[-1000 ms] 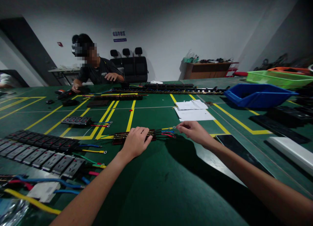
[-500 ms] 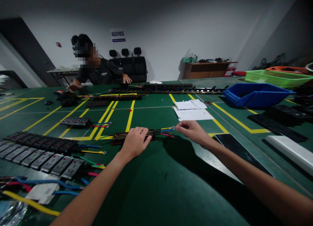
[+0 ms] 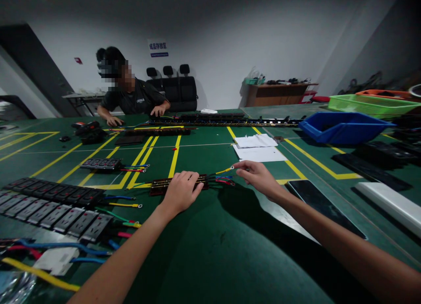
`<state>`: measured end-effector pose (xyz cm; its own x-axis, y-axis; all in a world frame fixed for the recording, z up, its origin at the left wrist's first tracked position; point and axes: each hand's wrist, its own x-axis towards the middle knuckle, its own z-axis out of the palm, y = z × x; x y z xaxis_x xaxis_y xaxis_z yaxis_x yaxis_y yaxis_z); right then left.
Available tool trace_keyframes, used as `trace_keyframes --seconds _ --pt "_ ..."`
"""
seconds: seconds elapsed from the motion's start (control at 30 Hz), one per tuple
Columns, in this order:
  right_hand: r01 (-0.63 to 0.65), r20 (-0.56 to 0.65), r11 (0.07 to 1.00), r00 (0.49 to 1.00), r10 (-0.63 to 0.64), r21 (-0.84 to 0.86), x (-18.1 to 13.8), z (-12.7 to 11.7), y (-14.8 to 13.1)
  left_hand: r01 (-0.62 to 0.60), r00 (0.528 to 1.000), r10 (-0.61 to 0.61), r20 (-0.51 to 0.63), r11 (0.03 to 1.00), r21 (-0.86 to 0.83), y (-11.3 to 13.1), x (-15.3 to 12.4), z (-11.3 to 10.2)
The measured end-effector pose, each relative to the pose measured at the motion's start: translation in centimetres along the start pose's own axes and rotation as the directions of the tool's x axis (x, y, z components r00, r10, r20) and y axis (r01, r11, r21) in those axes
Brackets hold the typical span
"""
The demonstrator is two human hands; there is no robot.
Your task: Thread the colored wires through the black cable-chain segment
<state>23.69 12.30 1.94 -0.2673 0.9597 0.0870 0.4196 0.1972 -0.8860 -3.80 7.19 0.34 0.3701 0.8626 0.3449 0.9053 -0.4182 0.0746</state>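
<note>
My left hand (image 3: 183, 191) lies over a dark socket strip (image 3: 158, 187) that is turned face down. Its fingers curl across the strip and hide the middle part. Thin metal bars run along the strip's upturned side. From its right end come several wires with ring terminals. My right hand (image 3: 255, 176) has its thumb and forefinger at the ring terminal of the yellow wire (image 3: 224, 171), which stands slightly raised. Below it, the blue wire (image 3: 222, 177) and red wire (image 3: 226, 181) hang loose near the table. A short yellow-green wire (image 3: 142, 185) leaves the left end.
Socket strips (image 3: 62, 214) and wires lie at left; a smaller strip (image 3: 101, 163) sits beyond. White papers (image 3: 258, 153), a phone-like dark slab (image 3: 325, 207), a white bar (image 3: 390, 207) and a blue bin (image 3: 345, 127) are at right. A co-worker (image 3: 134, 95) sits opposite.
The yellow wire's end has lifted slightly away from the blue and red ones, and my right fingers have shifted. My left hand stays put. The co-worker's hands have moved along the table.
</note>
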Motion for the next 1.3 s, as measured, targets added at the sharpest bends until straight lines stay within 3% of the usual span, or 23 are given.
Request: trace_keyframes --seconds 0.1,0.3,0.57,0.77,1.17,1.3 --pt "0.028 -0.006 0.999 1.000 -0.028 0.016 -0.2 0.0 -0.3 -0.005 1.000 0.005 0.001 1.000 0.006 0.0 0.0 0.0" --pt "0.112 -0.068 0.935 0.987 -0.143 -0.337 0.1 0.1 1.4 -0.002 1.000 0.002 0.002 1.000 -0.002 0.0 -0.1 -0.1" --pt "0.108 -0.013 0.835 0.991 -0.137 -0.539 -0.5 1.0 1.9 -0.004 1.000 0.004 0.003 1.000 0.002 -0.1 -0.1 0.1" --pt "0.107 0.008 0.847 0.993 -0.121 -0.521 -0.6 1.3 2.3 -0.002 1.000 0.002 0.006 1.000 0.010 0.0 -0.1 0.1" --pt "0.127 -0.193 0.889 0.954 -0.231 -0.439 -1.2 2.1 3.2 0.023 1.000 -0.023 0.022 1.000 -0.017 0.2 0.1 -0.3" --pt "0.140 -0.200 0.863 0.943 -0.266 -0.486 -1.4 2.2 3.1 0.030 0.999 -0.030 0.022 0.999 -0.022 0.1 0.1 -0.4"
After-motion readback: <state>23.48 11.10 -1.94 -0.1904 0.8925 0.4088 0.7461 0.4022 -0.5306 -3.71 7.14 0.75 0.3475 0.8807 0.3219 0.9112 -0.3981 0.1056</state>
